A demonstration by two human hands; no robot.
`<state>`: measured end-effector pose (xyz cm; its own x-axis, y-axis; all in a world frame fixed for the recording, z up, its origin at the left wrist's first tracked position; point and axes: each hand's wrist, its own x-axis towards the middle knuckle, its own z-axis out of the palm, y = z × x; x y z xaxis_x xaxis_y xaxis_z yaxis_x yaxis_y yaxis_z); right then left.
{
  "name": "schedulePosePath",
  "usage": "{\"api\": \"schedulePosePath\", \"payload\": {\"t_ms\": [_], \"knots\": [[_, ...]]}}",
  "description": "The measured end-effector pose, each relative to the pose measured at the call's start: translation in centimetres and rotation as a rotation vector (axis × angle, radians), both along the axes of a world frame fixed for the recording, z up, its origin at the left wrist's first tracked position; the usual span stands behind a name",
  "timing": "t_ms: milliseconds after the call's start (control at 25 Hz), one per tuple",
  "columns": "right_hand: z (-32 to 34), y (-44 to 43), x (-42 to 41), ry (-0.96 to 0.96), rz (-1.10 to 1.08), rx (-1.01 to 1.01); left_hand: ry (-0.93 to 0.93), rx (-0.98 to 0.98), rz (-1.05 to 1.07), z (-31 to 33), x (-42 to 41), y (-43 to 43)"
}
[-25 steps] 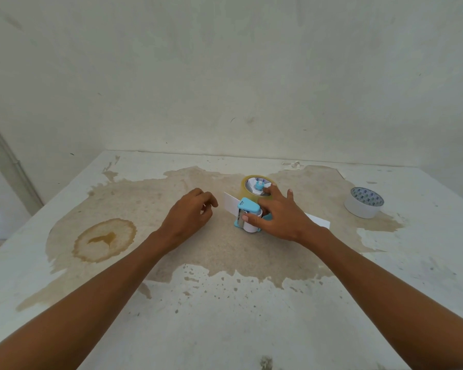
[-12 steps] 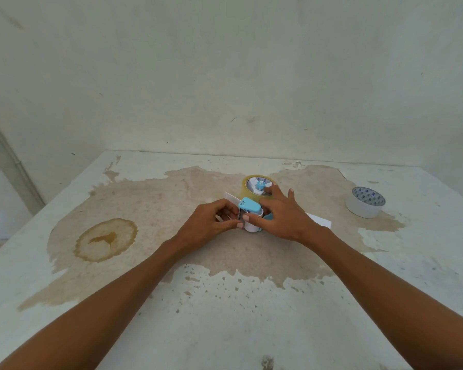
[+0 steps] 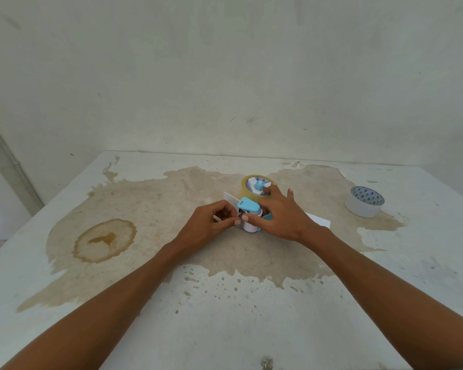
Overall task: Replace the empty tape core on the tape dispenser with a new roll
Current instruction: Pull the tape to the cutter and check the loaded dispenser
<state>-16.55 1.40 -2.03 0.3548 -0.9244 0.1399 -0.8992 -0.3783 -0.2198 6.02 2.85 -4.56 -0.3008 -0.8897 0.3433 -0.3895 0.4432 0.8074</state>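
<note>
**A:** Which step are we doing?

**B:** We are judging that the swap itself is done. The yellowish new roll [image 3: 244, 193] is sitting on the hub of the tape dispenser [image 3: 249, 206], which is lying on a sheet of paper [image 3: 320, 222] in the middle of the counter [image 3: 225, 316]. We are working at the cutter end now, probably feeding the tape through.

**A:** What are our hands doing?

**B:** Our right hand [image 3: 281, 217] is gripping the tape dispenser from above, with the fingers curled over its body and the forefinger reaching the hub. Our left hand [image 3: 209, 225] is pinching thumb against forefinger at the dispenser's front. We cannot tell whether the tape's loose end is between them.

**A:** What is the next move asking of us?

**B:** We are thinking it calls for drawing the loose end forward through the front to the cutter, with the right hand holding the body down so it is not sliding.

**A:** And the count?

**B:** We are counting:
- one tape dispenser
- one new roll on it
- one white ring [image 3: 364, 208] standing well apart to the right, which we are taking for the empty core
- one sheet of paper
- two hands
- one ring-shaped stain [image 3: 104, 240] to the left
</note>
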Motion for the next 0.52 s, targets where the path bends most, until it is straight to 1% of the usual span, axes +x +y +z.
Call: {"api": "schedulePosePath", "payload": {"t_ms": [120,160,240,280,400,520], "knots": [[0.2,0.1,0.0,-0.017,-0.002,0.015,0.031,0.066,0.059,0.1,0.4,-0.3],[0.4,0.2,0.0,-0.022,0.003,0.02,0.067,0.1,0.08,0.1,0.7,-0.5],[0.5,0.3,0.1,-0.021,0.007,0.024,0.156,0.162,0.075,0.3,1.2,-0.5],[0.6,0.4,0.1,-0.019,0.006,0.021,0.173,0.168,0.049,0.4,1.3,-0.4],[0.5,0.3,0.1,-0.014,0.005,0.006,0.12,0.125,-0.052,0.4,0.9,0.2],[0.3,0.2,0.1,-0.003,0.001,0.003,0.116,0.116,-0.088,0.3,0.7,0.0]]}}
